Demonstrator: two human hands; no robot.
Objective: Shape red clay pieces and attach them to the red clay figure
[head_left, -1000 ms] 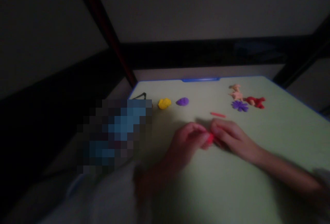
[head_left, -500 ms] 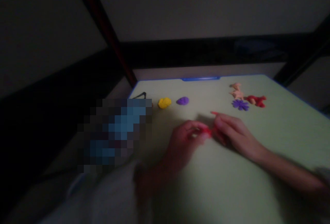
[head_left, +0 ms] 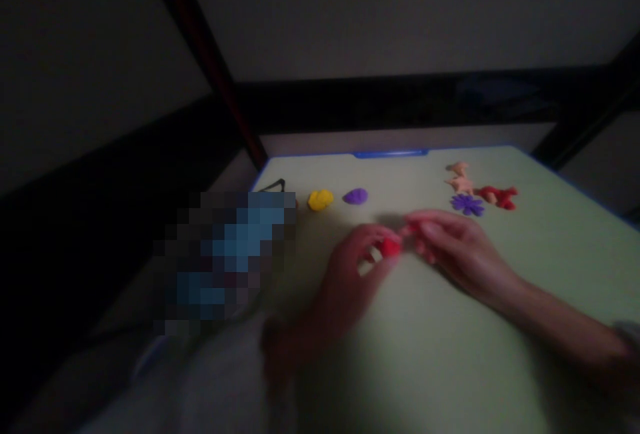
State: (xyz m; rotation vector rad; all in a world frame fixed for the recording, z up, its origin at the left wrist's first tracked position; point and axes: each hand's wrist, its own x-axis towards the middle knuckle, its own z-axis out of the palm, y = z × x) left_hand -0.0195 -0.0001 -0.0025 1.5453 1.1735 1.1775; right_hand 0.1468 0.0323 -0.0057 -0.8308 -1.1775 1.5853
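Observation:
My left hand (head_left: 357, 257) pinches a small lump of red modelling clay (head_left: 391, 247) between thumb and fingertips. Just right of it, my right hand (head_left: 450, 237) is closed on a thin red piece (head_left: 417, 227), mostly covered by the fingers, so its kind is unclear. The two hands' fingertips are close together above the pale table (head_left: 425, 354). Beyond the left hand lie a yellow clay lump (head_left: 320, 200) and a purple clay lump (head_left: 357, 196).
A purple flower-like clay shape (head_left: 467, 205), a red clay figure (head_left: 500, 197) and peach-coloured clay pieces (head_left: 461, 185) lie at the back right. A blue handle (head_left: 391, 153) sits on the far table edge. A pixelated area covers the left side.
My right hand has turned, and the thin red tip that stuck out above its fingers now lies along them, toward the left hand. My left hand has shifted slightly up and left.

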